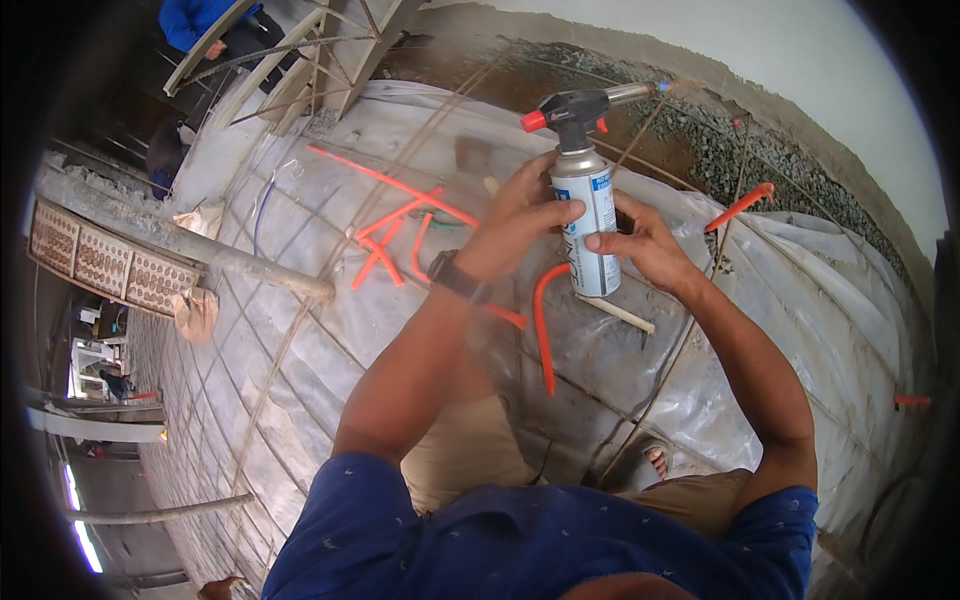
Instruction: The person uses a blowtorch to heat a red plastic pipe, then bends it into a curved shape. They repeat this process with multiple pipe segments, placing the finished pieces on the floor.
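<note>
Both my hands are wrapped round a blowtorch [588,225], a white and blue gas can with a black head, a red knob and a metal nozzle. My left hand [522,212] grips the can from the left, thumb across its front. My right hand [650,245] closes on its right side, thumb pressed against the label. The nozzle [630,92] points right and away from me, with a small blue flame at its tip. Just below the can hangs or lies a bent orange pipe [543,335]. Beside it is a pale stick [622,315].
Rebar over plastic sheeting [280,350] covers the ground. Loose orange pipes [395,185] lie at the left, and another orange pipe end [742,205] rises at the right. Gravel [800,165] borders the far wall. A person in blue [190,25] is beside a wooden frame, far left.
</note>
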`<state>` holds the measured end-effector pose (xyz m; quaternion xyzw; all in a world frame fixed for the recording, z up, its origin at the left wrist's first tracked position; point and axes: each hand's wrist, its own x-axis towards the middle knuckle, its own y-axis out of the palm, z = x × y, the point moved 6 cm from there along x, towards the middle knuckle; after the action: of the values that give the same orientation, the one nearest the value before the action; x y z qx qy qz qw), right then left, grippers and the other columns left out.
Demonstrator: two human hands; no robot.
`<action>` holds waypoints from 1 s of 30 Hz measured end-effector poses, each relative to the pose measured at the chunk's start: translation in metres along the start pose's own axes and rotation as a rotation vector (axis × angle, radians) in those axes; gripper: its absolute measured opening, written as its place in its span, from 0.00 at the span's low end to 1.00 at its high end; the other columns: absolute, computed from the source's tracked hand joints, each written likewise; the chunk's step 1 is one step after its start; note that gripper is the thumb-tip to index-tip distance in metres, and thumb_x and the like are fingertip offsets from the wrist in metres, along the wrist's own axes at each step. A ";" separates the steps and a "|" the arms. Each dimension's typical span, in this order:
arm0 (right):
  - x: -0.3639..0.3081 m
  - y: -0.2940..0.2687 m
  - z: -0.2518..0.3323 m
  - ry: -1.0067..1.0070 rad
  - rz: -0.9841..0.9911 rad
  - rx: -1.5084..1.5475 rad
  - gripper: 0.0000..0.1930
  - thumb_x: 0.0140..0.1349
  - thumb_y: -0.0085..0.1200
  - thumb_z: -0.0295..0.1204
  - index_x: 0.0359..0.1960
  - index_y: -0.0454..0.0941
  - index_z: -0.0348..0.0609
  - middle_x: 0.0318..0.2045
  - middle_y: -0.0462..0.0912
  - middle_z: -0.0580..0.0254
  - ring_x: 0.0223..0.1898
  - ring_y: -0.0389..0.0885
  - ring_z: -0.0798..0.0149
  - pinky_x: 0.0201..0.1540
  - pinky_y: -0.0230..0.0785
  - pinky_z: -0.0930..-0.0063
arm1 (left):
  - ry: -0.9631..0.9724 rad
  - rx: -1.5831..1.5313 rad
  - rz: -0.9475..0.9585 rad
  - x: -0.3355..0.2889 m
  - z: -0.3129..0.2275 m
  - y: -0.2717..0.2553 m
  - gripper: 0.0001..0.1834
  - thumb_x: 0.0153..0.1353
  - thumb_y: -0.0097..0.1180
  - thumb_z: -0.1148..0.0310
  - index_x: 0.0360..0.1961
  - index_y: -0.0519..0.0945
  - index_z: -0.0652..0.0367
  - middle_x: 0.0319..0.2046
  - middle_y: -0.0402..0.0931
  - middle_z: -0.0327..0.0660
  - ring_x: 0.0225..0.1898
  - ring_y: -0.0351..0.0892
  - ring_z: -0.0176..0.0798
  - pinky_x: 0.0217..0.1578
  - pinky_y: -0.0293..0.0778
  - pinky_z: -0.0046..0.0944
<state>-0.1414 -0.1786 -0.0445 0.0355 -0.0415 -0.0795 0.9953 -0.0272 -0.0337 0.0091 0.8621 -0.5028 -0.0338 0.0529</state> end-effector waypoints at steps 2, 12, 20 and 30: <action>-0.006 -0.004 -0.003 0.048 0.022 -0.020 0.38 0.65 0.73 0.32 0.77 0.74 0.43 0.63 0.86 0.56 0.63 0.84 0.59 0.67 0.77 0.59 | -0.015 0.050 -0.015 0.004 0.005 0.004 0.45 0.69 0.73 0.67 0.82 0.64 0.64 0.67 0.78 0.49 0.65 0.80 0.43 0.62 0.80 0.48; 0.000 -0.045 0.032 -0.064 -0.218 -0.030 0.43 0.70 0.71 0.42 0.79 0.67 0.29 0.69 0.81 0.47 0.71 0.77 0.57 0.76 0.65 0.61 | 0.325 0.591 -0.476 0.019 0.026 0.029 0.44 0.55 0.83 0.65 0.70 0.74 0.66 0.61 0.82 0.49 0.61 0.84 0.46 0.61 0.80 0.49; 0.007 -0.029 0.032 -0.104 -0.423 -0.260 0.41 0.63 0.76 0.47 0.71 0.76 0.34 0.57 0.87 0.46 0.58 0.84 0.56 0.62 0.76 0.60 | 0.412 0.749 -0.573 0.022 0.035 0.066 0.38 0.55 0.81 0.66 0.64 0.76 0.64 0.56 0.82 0.53 0.58 0.85 0.52 0.60 0.80 0.48; -0.018 -0.061 -0.010 -0.127 -0.638 -0.084 0.20 0.69 0.66 0.34 0.59 0.80 0.38 0.45 0.85 0.60 0.46 0.82 0.67 0.47 0.76 0.69 | 0.421 0.579 -0.318 -0.011 -0.018 0.065 0.34 0.59 0.79 0.71 0.67 0.80 0.57 0.62 0.81 0.46 0.63 0.82 0.45 0.58 0.82 0.47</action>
<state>-0.1673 -0.2354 -0.0601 0.0004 -0.0871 -0.3910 0.9163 -0.0871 -0.0546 0.0346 0.8966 -0.3297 0.2794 -0.0963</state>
